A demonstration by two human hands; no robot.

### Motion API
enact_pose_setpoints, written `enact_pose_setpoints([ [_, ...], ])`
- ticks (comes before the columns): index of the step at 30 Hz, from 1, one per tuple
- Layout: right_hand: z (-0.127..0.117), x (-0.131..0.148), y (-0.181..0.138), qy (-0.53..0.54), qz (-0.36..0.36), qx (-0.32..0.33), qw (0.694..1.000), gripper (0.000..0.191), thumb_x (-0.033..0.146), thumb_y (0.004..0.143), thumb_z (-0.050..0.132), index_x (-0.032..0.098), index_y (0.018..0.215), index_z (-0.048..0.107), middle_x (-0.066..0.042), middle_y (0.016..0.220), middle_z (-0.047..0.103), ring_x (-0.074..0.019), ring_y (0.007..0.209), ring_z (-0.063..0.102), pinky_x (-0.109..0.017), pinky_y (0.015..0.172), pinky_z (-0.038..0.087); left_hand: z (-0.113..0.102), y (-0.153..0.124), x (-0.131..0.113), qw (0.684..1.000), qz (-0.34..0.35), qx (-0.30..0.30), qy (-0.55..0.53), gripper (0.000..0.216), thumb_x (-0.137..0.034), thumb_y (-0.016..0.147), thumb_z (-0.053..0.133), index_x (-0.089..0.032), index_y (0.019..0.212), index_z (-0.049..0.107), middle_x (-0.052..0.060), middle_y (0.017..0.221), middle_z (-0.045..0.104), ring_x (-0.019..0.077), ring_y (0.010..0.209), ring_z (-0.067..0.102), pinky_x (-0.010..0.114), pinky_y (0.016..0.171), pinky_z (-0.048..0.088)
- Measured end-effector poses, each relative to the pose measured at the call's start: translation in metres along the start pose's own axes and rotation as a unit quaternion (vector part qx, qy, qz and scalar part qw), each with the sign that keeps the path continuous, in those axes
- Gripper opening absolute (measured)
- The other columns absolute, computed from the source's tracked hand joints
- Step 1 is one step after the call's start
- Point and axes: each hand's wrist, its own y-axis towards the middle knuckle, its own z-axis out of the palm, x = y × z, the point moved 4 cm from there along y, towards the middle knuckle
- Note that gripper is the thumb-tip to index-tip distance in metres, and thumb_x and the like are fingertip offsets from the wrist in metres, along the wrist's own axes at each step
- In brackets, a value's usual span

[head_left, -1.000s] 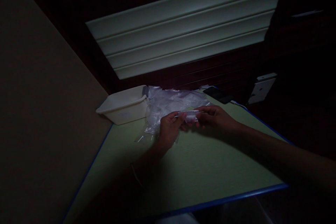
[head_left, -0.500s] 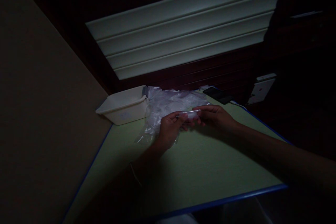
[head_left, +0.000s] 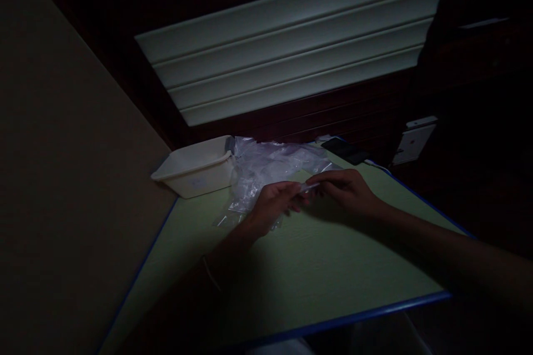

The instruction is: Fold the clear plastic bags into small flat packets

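Between my two hands is a small clear plastic bag (head_left: 307, 187), pinched from both sides above the table. My left hand (head_left: 272, 202) grips its left end with thumb and fingers closed. On the other side, my right hand (head_left: 345, 187) pinches the right end between thumb and forefinger. Whatever may be inside the bag is too dark and small to make out. Just behind my hands lies a heap of clear plastic bags (head_left: 266, 163), partly covered by my left hand.
An off-white plastic bin (head_left: 200, 172) stands at the table's back left, against the wall. A dark flat object (head_left: 345, 151) lies at the back right. The pale green table (head_left: 325, 277) has a blue edge. White devices (head_left: 414, 143) are beyond its right side. The light is dim.
My hands have drawn closer together. The bag, which showed as a wider strip before, now appears folded or bunched smaller between my fingers.
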Motion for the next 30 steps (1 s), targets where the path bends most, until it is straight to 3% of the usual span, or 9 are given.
enact_pose_setpoints([
  [7,-0.005,0.008,-0.002,-0.095,-0.087,0.041,0.991,0.030,0.018,0.084,0.050,0.023,0.099,0.075,-0.002,0.082,0.075,-0.0153,0.069,0.066,-0.027,0.065,0.049,0.000,0.000,0.000,1.000,-0.004,-0.012,0.022,0.032,-0.038,0.076,0.072,-0.013,0.096,0.070,0.009,0.083,0.071,0.0125,0.068,0.063,0.023,0.060,0.044],
  [10,-0.007,0.005,0.000,-0.074,-0.059,0.035,0.995,0.031,0.022,0.084,0.051,0.022,0.107,0.073,-0.002,0.076,0.072,-0.0155,0.066,0.064,-0.028,0.064,0.048,-0.003,0.001,0.000,0.998,-0.001,-0.046,0.034,0.032,-0.036,0.073,0.075,-0.013,0.094,0.069,0.008,0.078,0.071,0.0101,0.058,0.059,0.022,0.057,0.043],
  [13,-0.005,-0.002,0.003,-0.024,0.014,0.024,0.999,0.034,0.032,0.086,0.055,0.019,0.114,0.068,-0.003,0.077,0.071,-0.0157,0.066,0.063,-0.030,0.065,0.049,-0.005,0.002,-0.001,0.995,0.016,-0.079,0.063,0.031,-0.036,0.072,0.076,-0.014,0.091,0.068,0.006,0.074,0.072,0.0098,0.055,0.058,0.023,0.056,0.043],
  [17,0.004,-0.010,0.005,0.041,0.089,0.041,0.994,0.030,0.040,0.082,0.063,0.017,0.101,0.071,-0.004,0.074,0.071,-0.0150,0.063,0.062,-0.028,0.061,0.048,-0.003,0.001,-0.002,0.989,0.041,-0.093,0.103,0.029,-0.037,0.074,0.074,-0.015,0.092,0.069,0.005,0.072,0.071,0.0110,0.057,0.059,0.022,0.055,0.043],
  [21,0.007,-0.014,0.006,0.066,0.097,0.053,0.992,0.024,0.040,0.081,0.065,0.017,0.082,0.072,-0.003,0.069,0.069,-0.0133,0.059,0.060,-0.026,0.058,0.047,-0.002,0.000,-0.004,0.987,0.039,-0.108,0.109,0.030,-0.038,0.072,0.076,-0.015,0.091,0.071,0.004,0.069,0.070,0.0112,0.055,0.058,0.022,0.053,0.043],
  [30,0.005,-0.016,0.007,0.061,0.109,0.076,0.989,0.025,0.041,0.082,0.065,0.017,0.079,0.073,-0.004,0.066,0.068,-0.0129,0.058,0.057,-0.026,0.055,0.045,-0.006,0.002,-0.002,0.986,0.042,-0.114,0.113,0.027,-0.038,0.072,0.075,-0.015,0.088,0.072,0.004,0.071,0.071,0.0109,0.055,0.058,0.023,0.054,0.043],
])
